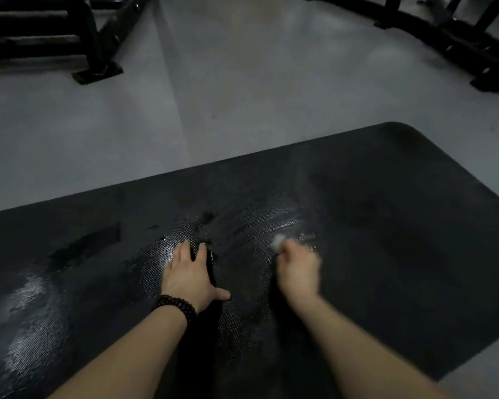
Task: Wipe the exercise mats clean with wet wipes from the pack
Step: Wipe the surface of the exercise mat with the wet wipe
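Note:
A dark textured exercise mat (386, 214) lies across the grey floor, with wet shiny streaks in its middle and at its near left. My left hand (189, 276) rests flat on the mat with fingers spread; a dark bead bracelet circles that wrist. My right hand (298, 269), blurred by motion, grips a crumpled white wet wipe (277, 243) and presses it onto the mat beside the wet streaks. The wipe pack is not in view.
Black gym equipment frames stand on the floor at the far left (95, 67) and far right (458, 44). Bare grey floor (228, 96) stretches between them beyond the mat's far edge. The mat's rounded corner (398, 126) lies at the right.

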